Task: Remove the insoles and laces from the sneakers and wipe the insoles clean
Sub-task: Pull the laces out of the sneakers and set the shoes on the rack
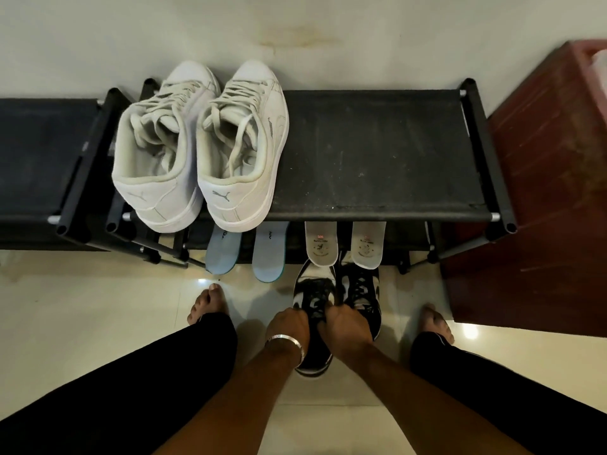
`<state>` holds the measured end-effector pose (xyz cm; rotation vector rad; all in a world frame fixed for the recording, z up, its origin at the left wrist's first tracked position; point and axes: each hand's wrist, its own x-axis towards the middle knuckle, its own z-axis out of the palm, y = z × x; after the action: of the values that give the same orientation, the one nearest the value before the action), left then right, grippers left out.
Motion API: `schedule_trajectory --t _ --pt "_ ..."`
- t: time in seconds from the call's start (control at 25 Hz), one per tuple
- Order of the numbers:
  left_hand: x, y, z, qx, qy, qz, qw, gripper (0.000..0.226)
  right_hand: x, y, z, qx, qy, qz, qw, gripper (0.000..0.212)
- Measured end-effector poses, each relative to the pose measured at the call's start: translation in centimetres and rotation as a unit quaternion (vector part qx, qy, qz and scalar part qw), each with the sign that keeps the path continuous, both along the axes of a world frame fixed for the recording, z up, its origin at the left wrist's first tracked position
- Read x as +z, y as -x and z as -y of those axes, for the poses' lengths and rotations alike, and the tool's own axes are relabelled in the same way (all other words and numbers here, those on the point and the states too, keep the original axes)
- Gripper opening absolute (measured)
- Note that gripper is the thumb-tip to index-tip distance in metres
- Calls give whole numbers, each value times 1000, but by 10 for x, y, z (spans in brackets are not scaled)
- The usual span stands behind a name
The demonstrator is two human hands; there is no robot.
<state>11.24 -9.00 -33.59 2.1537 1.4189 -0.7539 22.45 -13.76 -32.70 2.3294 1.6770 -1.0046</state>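
- Overhead: glossy cream floor (98, 323), pale wall, black shoe rack (377, 152).
- White sneakers (200, 142), still laced, on rack top at left.
- Blue insoles (244, 251) and white insoles (345, 243) lean below.
- Black-and-white sneakers (359, 287) on floor.
- Left hand (289, 326) and right hand (345, 326) both curl onto the nearer sneaker's laces.

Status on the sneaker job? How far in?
Done: four insoles are out, two blue insoles and two white insoles, propped against the rack's lower edge. In hand: the left hand and right hand both grip the laces of the nearer black sneaker. Left: the white sneakers on the rack are still laced. Wiping: no cloth visible, cannot tell.
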Motion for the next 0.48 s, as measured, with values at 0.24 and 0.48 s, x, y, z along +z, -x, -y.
schedule_trajectory --t 0.24,0.48 --pt "50 15 22 -18 -5 -2 1000 29 53 7 19 5 5 -13 1000 28" --pt "109 28 35 -43 -39 8 998 27 114 17 27 -6 1 -9 1000 24"
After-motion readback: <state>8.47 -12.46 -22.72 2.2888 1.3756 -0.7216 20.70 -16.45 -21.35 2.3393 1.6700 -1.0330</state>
